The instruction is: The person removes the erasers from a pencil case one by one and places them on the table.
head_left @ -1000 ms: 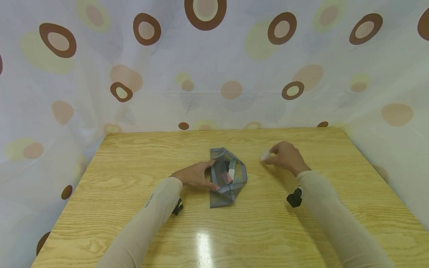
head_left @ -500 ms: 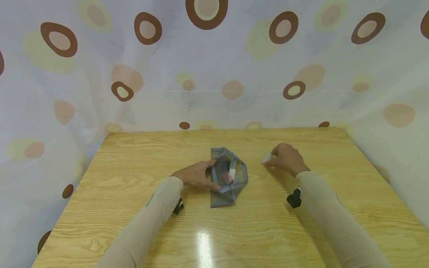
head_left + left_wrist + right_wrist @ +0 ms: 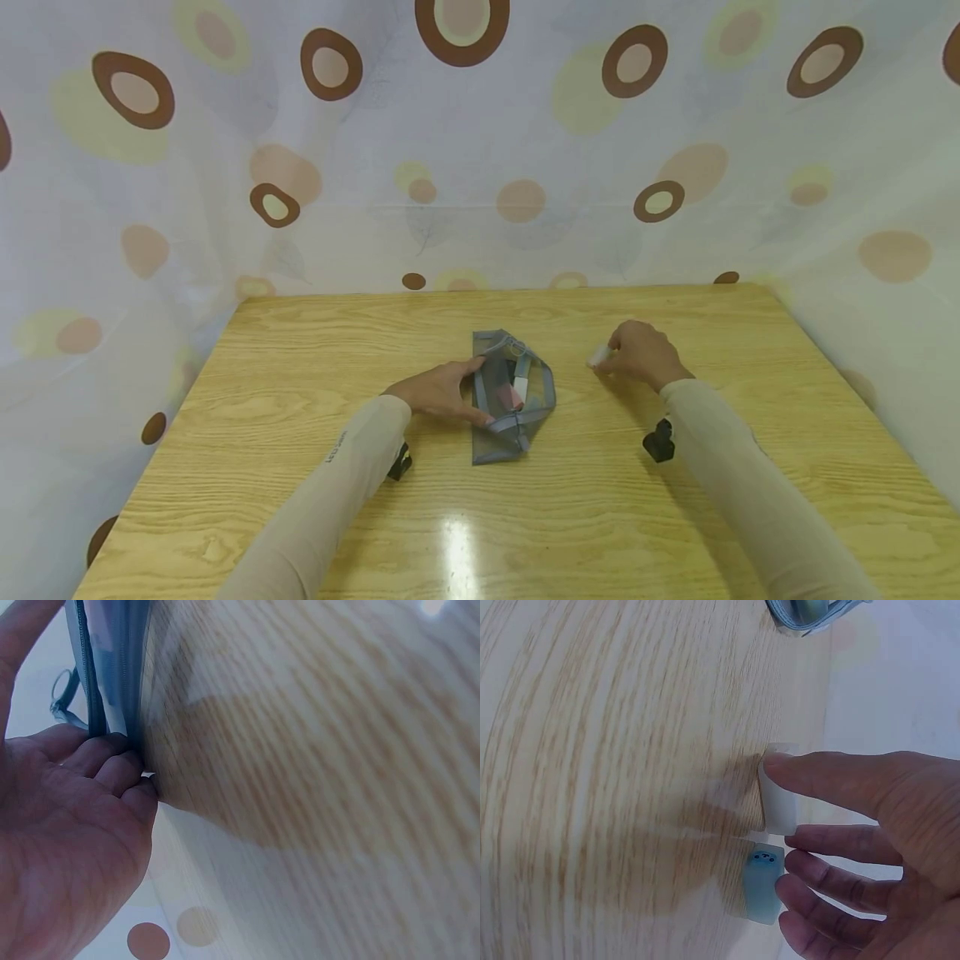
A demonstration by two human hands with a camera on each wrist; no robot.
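Observation:
A grey see-through zip pouch [image 3: 491, 446] lies on the wooden table with its mouth spread to the right. Inside it show a pink and white piece [image 3: 513, 394] and something dark. My left hand [image 3: 438, 392] holds the pouch from the left, thumb at the near side of the mouth and fingers at the far side. To the right of the pouch, my right hand [image 3: 647, 354] pinches a small white rounded piece [image 3: 780, 801] between thumb and index finger, close to the table. Beside its other fingers is a small teal piece [image 3: 762, 892] with a little animal face; whether they touch it I cannot tell.
The wood-grain table [image 3: 300, 350] runs back to a white curtain [image 3: 480, 242] with brown and yellow spots. Curtain also hangs at both sides. A zipper pull ring [image 3: 61, 686] dangles from the pouch.
My right hand has shifted very slightly right and toward me with the white piece, which was blurred and is now steadier. The left hand and the pouch have stayed put.

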